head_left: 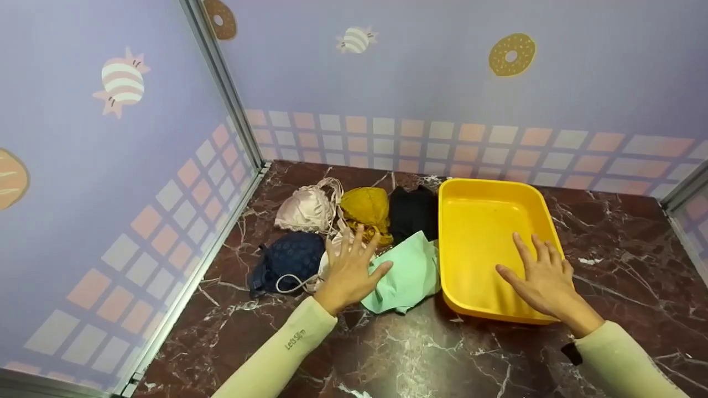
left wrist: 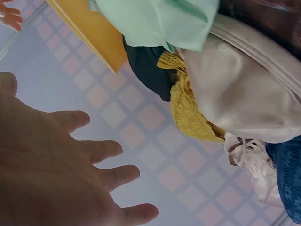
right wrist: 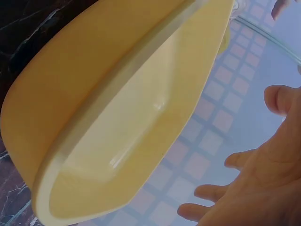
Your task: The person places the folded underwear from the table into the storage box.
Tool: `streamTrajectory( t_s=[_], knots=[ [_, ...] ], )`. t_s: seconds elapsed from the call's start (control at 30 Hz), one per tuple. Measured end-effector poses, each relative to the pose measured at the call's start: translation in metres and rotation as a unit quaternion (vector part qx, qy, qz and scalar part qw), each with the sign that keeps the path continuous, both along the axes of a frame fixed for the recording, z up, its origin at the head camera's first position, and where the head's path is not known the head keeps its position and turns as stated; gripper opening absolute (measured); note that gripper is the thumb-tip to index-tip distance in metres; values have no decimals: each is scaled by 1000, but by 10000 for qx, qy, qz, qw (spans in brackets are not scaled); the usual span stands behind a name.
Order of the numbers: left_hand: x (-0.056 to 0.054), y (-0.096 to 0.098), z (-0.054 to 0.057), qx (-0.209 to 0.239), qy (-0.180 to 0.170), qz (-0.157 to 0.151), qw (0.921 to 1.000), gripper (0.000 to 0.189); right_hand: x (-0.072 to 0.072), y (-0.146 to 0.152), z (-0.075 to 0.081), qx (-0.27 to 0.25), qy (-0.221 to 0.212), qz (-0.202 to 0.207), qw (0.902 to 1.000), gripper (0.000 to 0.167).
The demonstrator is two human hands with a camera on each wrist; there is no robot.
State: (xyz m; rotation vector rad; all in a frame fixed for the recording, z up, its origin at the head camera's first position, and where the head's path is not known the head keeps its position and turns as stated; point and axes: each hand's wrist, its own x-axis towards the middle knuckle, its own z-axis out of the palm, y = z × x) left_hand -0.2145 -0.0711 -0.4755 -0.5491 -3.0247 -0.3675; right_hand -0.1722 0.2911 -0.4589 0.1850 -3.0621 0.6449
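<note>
My left hand point(head_left: 348, 273) hovers with fingers spread above a pale pink bra point(left wrist: 240, 84) and a mint green cloth piece point(head_left: 406, 273), holding nothing. Over the right part of a yellow plastic basin point(head_left: 451, 243) my right hand point(head_left: 545, 279) is held with its fingers apart, nothing in its grasp. Left of the basin lie a black garment point(head_left: 414, 213), a mustard yellow lace bra point(head_left: 366, 205), a light pink satin bra point(head_left: 305, 209) with lace trim, and a navy blue bra point(head_left: 293, 260). The left hand partly hides the pale pink bra in the head view.
The things lie on a dark red marbled surface point(head_left: 437, 359). A purple patterned wall panel point(head_left: 420, 83) rises behind, and another panel point(head_left: 166, 138) stands along the left. Metal frame posts point(head_left: 224, 77) mark the corners.
</note>
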Motion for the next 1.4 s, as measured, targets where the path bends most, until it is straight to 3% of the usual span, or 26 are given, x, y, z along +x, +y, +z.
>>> streamTrajectory(
  t_s=[0.27,0.43,0.67,1.0,1.4],
  knots=[
    [-6,-18,-6,142,80,335,9993,71,-1,10,-1,-26,-107,-87,9999,82],
    [-8,-32,-10,1,180,493,9986,71,0,18,-3,-57,-208,-157,9996,85],
    [-11,-51,-17,2,38,729,9973,68,1,30,-9,-156,-293,-293,9990,83],
    [-12,-63,-27,8,-168,860,9962,69,1,44,-17,-191,-309,-524,9980,81],
    [-13,-81,-33,215,-117,1058,9941,65,0,59,-23,-389,-428,-743,9956,82]
  ],
)
